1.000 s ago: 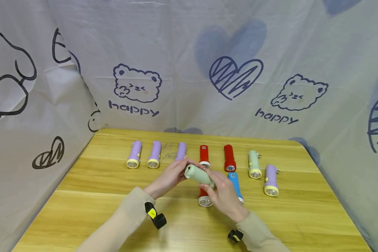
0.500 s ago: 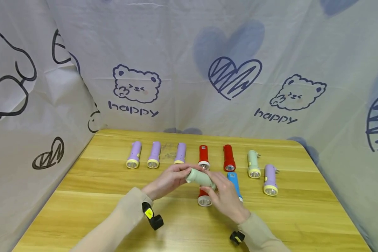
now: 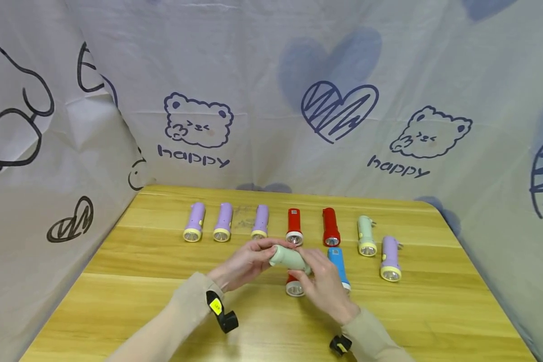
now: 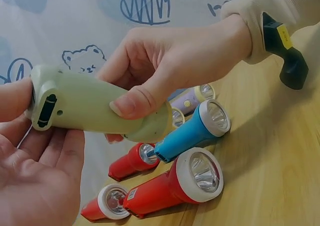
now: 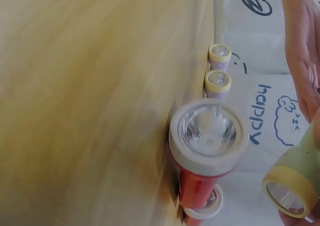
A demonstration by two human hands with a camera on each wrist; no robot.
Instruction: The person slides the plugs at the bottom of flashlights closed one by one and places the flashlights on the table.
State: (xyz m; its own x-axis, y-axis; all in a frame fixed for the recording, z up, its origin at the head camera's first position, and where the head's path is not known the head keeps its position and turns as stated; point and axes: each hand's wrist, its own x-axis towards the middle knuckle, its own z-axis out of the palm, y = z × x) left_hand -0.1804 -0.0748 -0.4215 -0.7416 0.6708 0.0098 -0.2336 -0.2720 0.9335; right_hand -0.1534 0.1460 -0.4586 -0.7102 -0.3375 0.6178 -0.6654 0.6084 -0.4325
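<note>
Above the middle of the table, both hands hold a pale green flashlight with a yellow lens ring. My right hand grips its body, the thumb lying along the side in the left wrist view. My left hand pinches the tail end, where a dark slot shows in the left wrist view, between thumb and fingers. Partly hidden beneath the hands lies a red flashlight with a white rim. Beside it, a blue flashlight is half covered by my right hand.
Purple flashlights lie in a row at the back left. Further right are two red flashlights, another pale green flashlight and a purple one. A printed cloth encloses the wooden table.
The tail end of the pale green flashlight has dropped, so it lies more level. My left fingers have shifted lower around that end. My right hand keeps its grip.
</note>
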